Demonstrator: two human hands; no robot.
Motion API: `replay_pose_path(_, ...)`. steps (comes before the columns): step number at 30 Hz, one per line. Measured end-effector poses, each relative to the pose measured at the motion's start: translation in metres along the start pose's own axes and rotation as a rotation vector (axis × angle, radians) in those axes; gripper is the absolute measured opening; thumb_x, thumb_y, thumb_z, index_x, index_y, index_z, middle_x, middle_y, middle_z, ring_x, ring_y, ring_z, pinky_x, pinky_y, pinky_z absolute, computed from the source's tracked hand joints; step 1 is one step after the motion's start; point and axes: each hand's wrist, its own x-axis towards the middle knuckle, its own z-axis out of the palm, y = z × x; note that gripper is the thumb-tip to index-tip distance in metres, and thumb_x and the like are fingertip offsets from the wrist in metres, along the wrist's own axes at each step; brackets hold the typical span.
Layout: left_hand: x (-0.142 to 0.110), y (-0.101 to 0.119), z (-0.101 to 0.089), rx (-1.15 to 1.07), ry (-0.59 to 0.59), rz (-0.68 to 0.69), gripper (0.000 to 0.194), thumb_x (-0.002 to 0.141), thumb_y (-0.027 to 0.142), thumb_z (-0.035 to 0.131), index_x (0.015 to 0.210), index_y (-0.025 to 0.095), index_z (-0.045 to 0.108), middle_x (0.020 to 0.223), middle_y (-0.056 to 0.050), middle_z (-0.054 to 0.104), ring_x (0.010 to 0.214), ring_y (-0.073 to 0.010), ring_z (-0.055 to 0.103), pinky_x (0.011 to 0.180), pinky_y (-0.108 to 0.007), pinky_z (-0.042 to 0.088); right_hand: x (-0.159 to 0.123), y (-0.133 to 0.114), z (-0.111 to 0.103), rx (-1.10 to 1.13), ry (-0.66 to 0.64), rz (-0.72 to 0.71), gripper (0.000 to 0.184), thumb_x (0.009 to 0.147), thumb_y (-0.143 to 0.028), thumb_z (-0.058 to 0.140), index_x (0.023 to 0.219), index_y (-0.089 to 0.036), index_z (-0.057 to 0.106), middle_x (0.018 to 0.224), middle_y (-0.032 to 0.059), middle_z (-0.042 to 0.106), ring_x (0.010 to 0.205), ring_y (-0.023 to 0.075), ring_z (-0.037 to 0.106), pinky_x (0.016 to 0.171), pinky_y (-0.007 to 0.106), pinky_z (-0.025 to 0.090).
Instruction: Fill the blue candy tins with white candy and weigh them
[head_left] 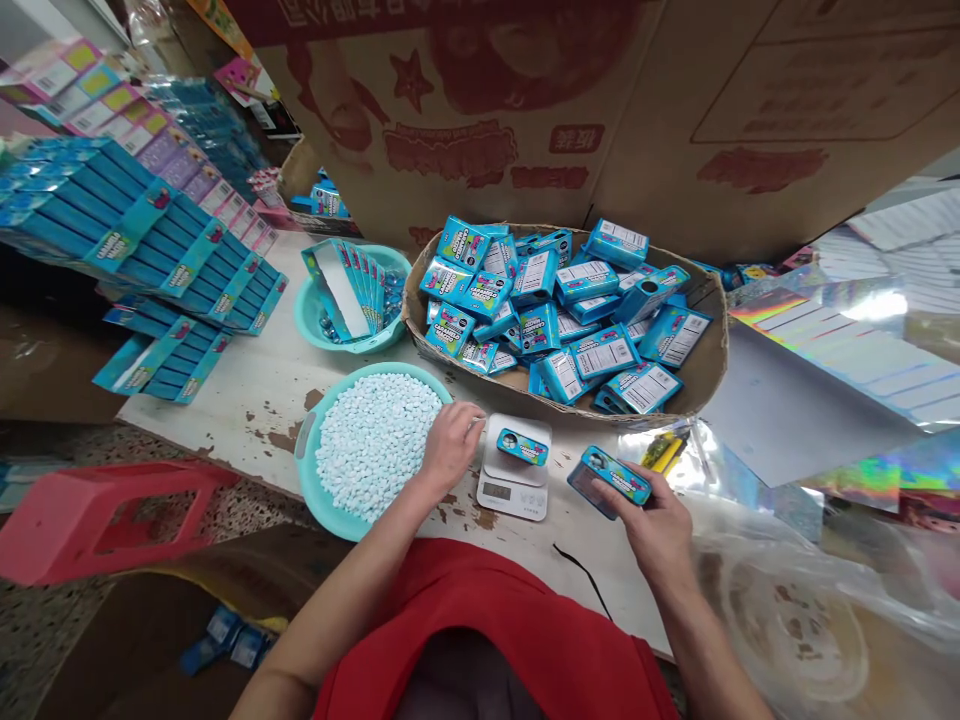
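In the head view, my right hand (660, 518) grips a small blue candy box (616, 478) by its sides, just right of the scale. Its printed top and round silvery spot face up. My left hand (454, 445) hovers between the bowl of candies and the scale, fingers bent together; whatever they may hold is hidden. A second candy box (523, 448) stands on the white digital scale (516, 498), whose display I cannot read. Small pale-blue candies (375, 440) fill a turquoise bowl (319, 510) at my left wrist.
A cut-down cardboard tray (480, 375) of many blue boxes lies behind the scale. Another turquoise bowl (304, 325) holds flat cartons. Stacked blue cartons (142, 230) rise at left, above a red stool (112, 520). Holographic sheets (862, 350) lie at right; a large carton (600, 110) stands behind.
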Motion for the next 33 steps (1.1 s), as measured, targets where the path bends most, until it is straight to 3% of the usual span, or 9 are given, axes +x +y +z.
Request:
replay_pose_path(5,-0.002,-0.008,0.032,0.003,-0.341,0.088,0.041,0.070,0.025,0.071,0.110,0.027,0.062,0.119,-0.007,0.058,0.111,-0.0273,0.050,0.097,-0.038,0.035,0.001,0.005,0.005,0.032,-0.033,0.008,0.054,0.053,-0.055,0.076,0.091,-0.018,0.068,0.089,0.0063,0.067,0.081,0.0233,0.060,0.077,0.039,0.048)
replay_pose_path(8,-0.003,-0.017,0.044,-0.018,-0.414,0.074,0.035,0.069,0.027,0.072,0.103,0.027,0.064,0.104,-0.007,0.063,0.098,-0.0263,0.055,0.087,-0.033,0.040,0.006,0.018,0.012,0.015,-0.038,-0.025,0.055,0.054,-0.057,0.074,0.091,-0.017,0.066,0.090,0.0065,0.066,0.082,0.0233,0.059,0.079,0.039,0.048)
replay_pose_path(11,-0.003,-0.018,0.045,-0.095,-0.339,-0.035,0.027,0.066,0.028,0.074,0.092,0.026,0.067,0.090,-0.005,0.063,0.086,-0.0236,0.056,0.079,-0.030,0.040,0.010,0.038,0.017,-0.055,-0.018,-0.093,0.056,0.058,-0.061,0.069,0.091,-0.016,0.065,0.088,0.0076,0.064,0.083,0.0246,0.059,0.079,0.042,0.047)
replay_pose_path(15,-0.008,-0.002,0.026,-0.287,-0.222,-0.216,0.031,0.057,0.025,0.078,0.086,0.026,0.068,0.088,-0.002,0.063,0.085,-0.0224,0.055,0.079,-0.027,0.040,0.008,0.046,0.019,-0.172,-0.017,-0.269,0.056,0.065,-0.063,0.064,0.094,-0.016,0.063,0.095,0.0121,0.064,0.093,0.0297,0.059,0.088,0.049,0.044)
replay_pose_path(18,-0.018,0.011,0.011,-0.428,-0.233,-0.353,0.036,0.055,0.028,0.080,0.089,0.026,0.069,0.085,0.000,0.063,0.081,-0.0203,0.055,0.074,-0.026,0.041,-0.002,0.022,0.026,-0.192,-0.022,-0.440,0.063,0.066,-0.058,0.068,0.112,-0.016,0.058,0.117,0.0162,0.059,0.114,0.0325,0.051,0.099,0.051,0.035)
replay_pose_path(22,-0.034,0.020,0.002,-0.667,-0.262,-0.485,0.040,0.059,0.034,0.080,0.096,0.023,0.068,0.085,-0.001,0.065,0.078,-0.0173,0.058,0.071,-0.024,0.043,-0.014,-0.033,0.048,-0.048,-0.496,-0.356,0.054,0.073,-0.052,0.064,0.116,-0.019,0.055,0.108,0.0102,0.065,0.097,0.0258,0.061,0.086,0.041,0.047)
replay_pose_path(24,-0.037,0.022,-0.003,-0.857,-0.137,-0.564,0.045,0.063,0.045,0.077,0.100,0.021,0.067,0.092,-0.004,0.066,0.083,-0.0179,0.059,0.074,-0.025,0.045,-0.018,-0.059,0.060,-0.013,-0.658,-0.311,0.040,0.075,-0.050,0.062,0.101,-0.020,0.061,0.092,0.0063,0.068,0.082,0.0225,0.062,0.077,0.035,0.049)
replay_pose_path(28,-0.031,0.022,-0.022,-1.288,0.109,-0.666,0.061,0.071,0.068,0.058,0.100,0.015,0.067,0.099,-0.013,0.066,0.093,-0.0229,0.062,0.081,-0.033,0.048,-0.022,-0.093,0.076,-0.039,-0.740,-0.393,0.035,0.073,-0.048,0.066,0.094,-0.020,0.065,0.087,0.0037,0.068,0.078,0.0202,0.060,0.074,0.031,0.048)
replay_pose_path(33,-0.025,0.005,-0.034,-1.416,0.307,-0.880,0.039,0.074,0.051,0.066,0.070,0.012,0.066,0.069,-0.008,0.064,0.065,-0.0151,0.060,0.066,-0.027,0.049,-0.026,-0.101,0.100,-0.167,-0.808,-0.379,0.038,0.068,-0.053,0.068,0.084,-0.019,0.067,0.075,0.0027,0.066,0.068,0.0199,0.058,0.064,0.030,0.047)
